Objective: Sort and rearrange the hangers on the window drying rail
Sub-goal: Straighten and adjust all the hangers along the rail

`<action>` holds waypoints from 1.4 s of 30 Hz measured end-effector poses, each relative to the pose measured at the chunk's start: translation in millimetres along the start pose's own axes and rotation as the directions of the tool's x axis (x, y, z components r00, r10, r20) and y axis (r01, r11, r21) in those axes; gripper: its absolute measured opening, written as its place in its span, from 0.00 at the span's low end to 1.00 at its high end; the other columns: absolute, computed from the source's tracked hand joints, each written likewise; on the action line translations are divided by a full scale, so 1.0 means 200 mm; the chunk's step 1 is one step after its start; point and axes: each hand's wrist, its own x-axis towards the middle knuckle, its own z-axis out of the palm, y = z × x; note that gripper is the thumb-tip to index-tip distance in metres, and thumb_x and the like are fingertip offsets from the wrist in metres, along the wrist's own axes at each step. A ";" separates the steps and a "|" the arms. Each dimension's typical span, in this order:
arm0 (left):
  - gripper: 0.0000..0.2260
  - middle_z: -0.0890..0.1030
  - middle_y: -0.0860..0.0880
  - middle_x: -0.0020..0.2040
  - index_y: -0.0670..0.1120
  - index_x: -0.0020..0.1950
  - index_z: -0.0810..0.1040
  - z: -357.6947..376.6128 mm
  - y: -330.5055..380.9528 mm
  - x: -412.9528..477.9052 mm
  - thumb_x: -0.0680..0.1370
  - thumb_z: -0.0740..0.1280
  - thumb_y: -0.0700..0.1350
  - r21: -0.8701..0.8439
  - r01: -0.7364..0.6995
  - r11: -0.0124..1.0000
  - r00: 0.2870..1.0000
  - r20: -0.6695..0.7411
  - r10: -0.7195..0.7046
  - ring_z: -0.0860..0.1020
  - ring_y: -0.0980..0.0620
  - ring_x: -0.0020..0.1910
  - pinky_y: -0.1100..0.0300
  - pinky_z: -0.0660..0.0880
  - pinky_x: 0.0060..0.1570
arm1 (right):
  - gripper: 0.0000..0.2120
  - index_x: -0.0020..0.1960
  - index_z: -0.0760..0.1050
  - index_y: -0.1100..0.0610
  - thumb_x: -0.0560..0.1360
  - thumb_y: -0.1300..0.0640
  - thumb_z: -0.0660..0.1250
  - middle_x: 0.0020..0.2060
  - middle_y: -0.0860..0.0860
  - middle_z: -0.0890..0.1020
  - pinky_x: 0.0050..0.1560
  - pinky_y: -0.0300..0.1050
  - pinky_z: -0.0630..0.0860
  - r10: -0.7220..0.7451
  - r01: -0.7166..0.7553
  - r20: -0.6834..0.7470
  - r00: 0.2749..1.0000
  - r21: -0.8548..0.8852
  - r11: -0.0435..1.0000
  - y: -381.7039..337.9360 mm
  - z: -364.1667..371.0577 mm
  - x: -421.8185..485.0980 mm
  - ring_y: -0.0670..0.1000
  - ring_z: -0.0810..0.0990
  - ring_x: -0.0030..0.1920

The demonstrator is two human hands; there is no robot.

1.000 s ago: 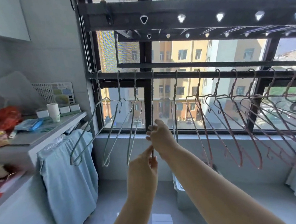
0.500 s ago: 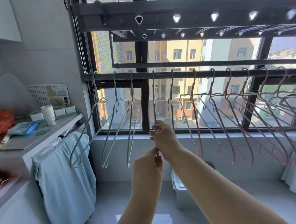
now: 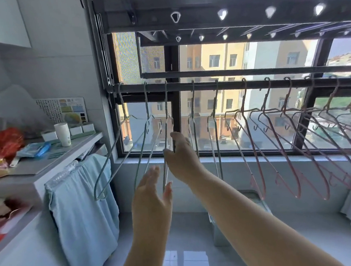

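Note:
A dark drying rail (image 3: 229, 85) runs across the window. Several pale green hangers (image 3: 140, 156) hang on its left part and several pink hangers (image 3: 275, 146) crowd its right part. My right hand (image 3: 181, 153) is pinched on the wire of the third green hanger (image 3: 166, 117) from the left, about halfway down it. My left hand (image 3: 151, 190) is just below, palm open and fingers apart, beside that hanger's lower end and holding nothing.
A grey counter (image 3: 47, 160) at the left carries a white cup (image 3: 62, 134), a red bag (image 3: 3, 142) and a blue packet (image 3: 34, 150). A light blue towel (image 3: 82, 212) hangs from it. A grey bin (image 3: 221, 231) stands on the floor under the window. A perforated upper rack (image 3: 224, 15) sits overhead.
Both hands were together on one green hanger. My left hand has let go and opened lower down. My right hand has shifted left along the rail. The view moved slightly.

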 end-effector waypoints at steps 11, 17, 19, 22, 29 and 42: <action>0.12 0.83 0.49 0.35 0.46 0.56 0.79 0.01 -0.02 -0.02 0.73 0.66 0.39 -0.020 -0.046 0.999 0.996 0.081 0.048 0.77 0.54 0.27 0.67 0.68 0.31 | 0.18 0.65 0.63 0.63 0.77 0.71 0.53 0.41 0.50 0.74 0.39 0.37 0.76 0.238 -0.262 0.109 0.965 0.432 0.863 0.02 0.13 0.04 0.47 0.77 0.36; 0.11 0.84 0.49 0.36 0.48 0.56 0.78 0.02 0.00 -0.02 0.75 0.65 0.41 -0.060 -0.048 0.997 0.995 0.086 0.053 0.81 0.52 0.32 0.54 0.78 0.36 | 0.24 0.73 0.55 0.61 0.78 0.71 0.50 0.41 0.50 0.73 0.31 0.29 0.76 0.266 -0.289 0.119 0.957 0.504 0.814 0.01 0.12 0.05 0.46 0.75 0.36; 0.10 0.84 0.49 0.37 0.47 0.55 0.78 0.03 0.01 -0.02 0.74 0.65 0.41 -0.068 -0.071 0.995 0.994 0.076 0.076 0.80 0.53 0.32 0.62 0.75 0.35 | 0.25 0.73 0.54 0.61 0.78 0.71 0.50 0.41 0.51 0.74 0.31 0.30 0.77 0.281 -0.290 0.101 0.954 0.532 0.796 0.00 0.11 0.05 0.46 0.75 0.36; 0.10 0.84 0.48 0.36 0.45 0.55 0.79 0.03 0.01 -0.01 0.74 0.66 0.40 -0.057 -0.105 0.993 0.993 0.054 0.108 0.77 0.54 0.29 0.67 0.68 0.35 | 0.24 0.73 0.56 0.61 0.78 0.71 0.50 0.40 0.50 0.74 0.44 0.37 0.80 0.306 -0.314 0.107 0.946 0.540 0.781 0.00 0.11 0.06 0.45 0.76 0.35; 0.10 0.84 0.48 0.39 0.46 0.55 0.78 0.02 0.02 0.01 0.75 0.65 0.41 -0.046 -0.102 0.994 0.991 0.081 0.105 0.80 0.51 0.34 0.67 0.68 0.36 | 0.21 0.71 0.59 0.64 0.79 0.70 0.50 0.38 0.55 0.74 0.27 0.32 0.77 0.355 -0.341 0.122 0.927 0.670 0.659 -0.02 0.09 0.07 0.49 0.77 0.34; 0.17 0.83 0.41 0.47 0.39 0.60 0.74 -0.01 -0.09 -0.01 0.72 0.69 0.37 -0.079 -0.016 0.997 0.995 0.092 0.023 0.82 0.45 0.46 0.57 0.76 0.48 | 0.21 0.69 0.62 0.52 0.78 0.53 0.60 0.63 0.50 0.72 0.49 0.37 0.74 0.063 -0.064 0.007 0.998 0.092 0.994 0.00 -0.08 -0.27 0.48 0.73 0.58</action>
